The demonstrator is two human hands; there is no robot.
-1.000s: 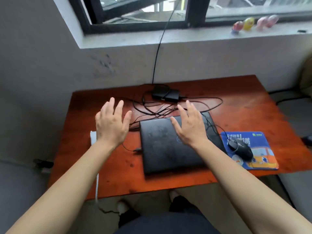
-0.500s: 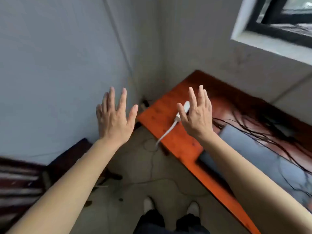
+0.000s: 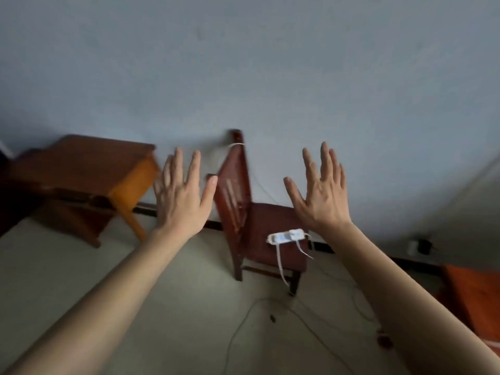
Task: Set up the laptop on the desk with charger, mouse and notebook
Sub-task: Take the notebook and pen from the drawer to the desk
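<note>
1. Head view: the left hand (image 3: 181,204) at 10 o'clock and the right hand (image 3: 322,196) at 2 o'clock hang in the air with fingers straight and spread, backs to the camera. They hold nothing and touch nothing.
2. Head view: laptop, charger, mouse and notebook are out of the frame. Of the desk (image 3: 474,293) only an orange-brown corner shows, at 4 o'clock by the frame edge.
3. Head view: a dark red chair (image 3: 266,220) stands against the wall (image 3: 243,63) between the hands, and a white power strip (image 3: 286,236) lies on its seat. One white cord droops over the seat edge. The strip probably sits there so that it stays off the floor and near the desk.
4. Head view: thin cables (image 3: 238,320) trail over the floor at 6 o'clock. A small adapter (image 3: 418,246) sits low on the wall at 3 o'clock.
5. Head view: a wooden side table (image 3: 81,163) stands at 9 o'clock, well apart from the desk.
6. Judgement: with empty hands and the gaze on the strip, the step in hand looks like finding power for the charger.
</note>
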